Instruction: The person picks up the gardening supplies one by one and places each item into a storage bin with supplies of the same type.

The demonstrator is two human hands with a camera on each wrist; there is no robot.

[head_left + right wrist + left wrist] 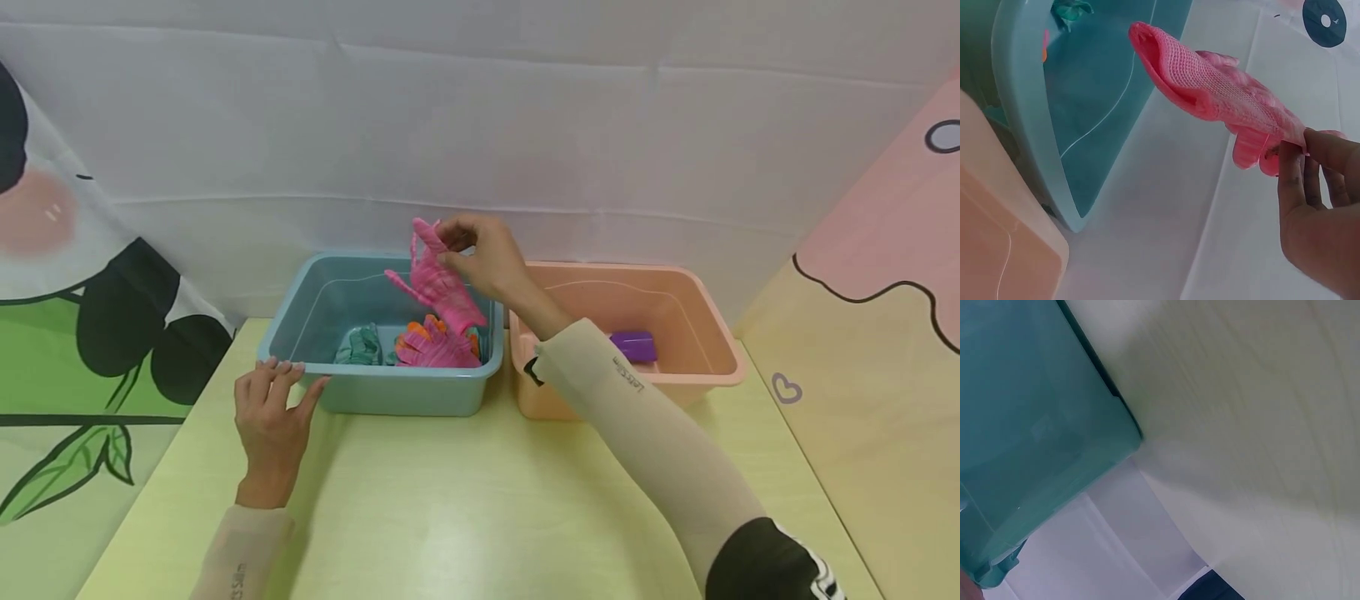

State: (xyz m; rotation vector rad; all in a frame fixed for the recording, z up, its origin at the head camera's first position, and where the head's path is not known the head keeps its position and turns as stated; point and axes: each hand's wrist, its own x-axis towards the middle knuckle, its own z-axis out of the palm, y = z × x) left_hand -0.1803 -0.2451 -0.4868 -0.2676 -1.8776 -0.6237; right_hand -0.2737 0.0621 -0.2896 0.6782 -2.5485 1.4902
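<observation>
My right hand (483, 254) pinches a pink knit glove (442, 287) by its finger end, between thumb and fingers. The glove hangs above the right part of a blue plastic bin (405, 393), its open cuff pointing down. In the right wrist view the glove (1229, 94) shows a ribbed cuff. Inside the blue bin lie another pink glove (438, 350) with orange fingertips and a bunched green glove-like item (362, 346). My left hand (273, 417) rests with its fingertips at the bin's front-left rim, the thumb against the front edge.
A peach plastic bin (712, 358) stands just right of the blue one, with a purple object (634, 346) inside, partly hidden by my right sleeve. Both bins sit on a pale yellow table (442, 500). White sheeting (480, 125) hangs behind them; printed cloth flanks both sides.
</observation>
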